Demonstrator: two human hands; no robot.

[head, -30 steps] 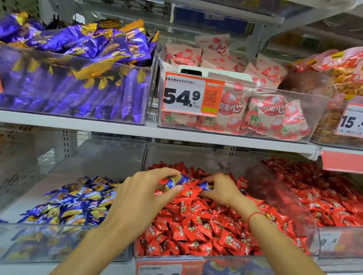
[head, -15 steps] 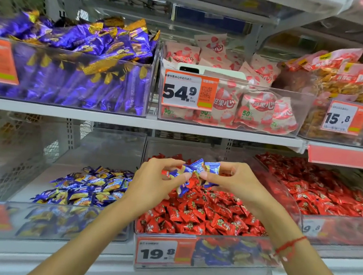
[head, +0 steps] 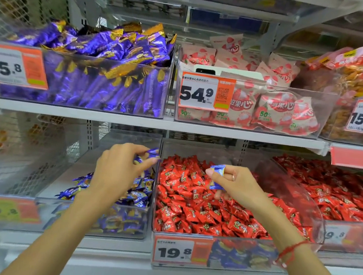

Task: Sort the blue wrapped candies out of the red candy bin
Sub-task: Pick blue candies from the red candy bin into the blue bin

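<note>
two small blue foil-wrapped candies are out of the pile and in the air. one blue candy (head: 216, 176) is pinched between thumb and fingers of the right hand (head: 236, 185), just above the heap of red wrapped candies (head: 193, 203) in the clear plastic bin (head: 318, 223) at the middle of the lower shelf. the other blue candy (head: 152, 152) is pinched at the fingertips of the left hand (head: 118, 171), which is over the neighbouring clear bin (head: 91, 219) on the left, above its loose pile of blue and yellow wrapped candies (head: 138, 195); more blue wrappers may be tucked in that palm, but i cannot tell. the two hands are apart, on either side of the wall between the bins. a red string bracelet (head: 289, 253) sits on the right wrist. an orange and white price tag reading 19.8 (head: 182, 251) is on the red bin's front. on the upper shelf are a bin of purple and gold wrapped bars (head: 107, 67) and a bin of pink and white snack packets (head: 269, 106).
</note>
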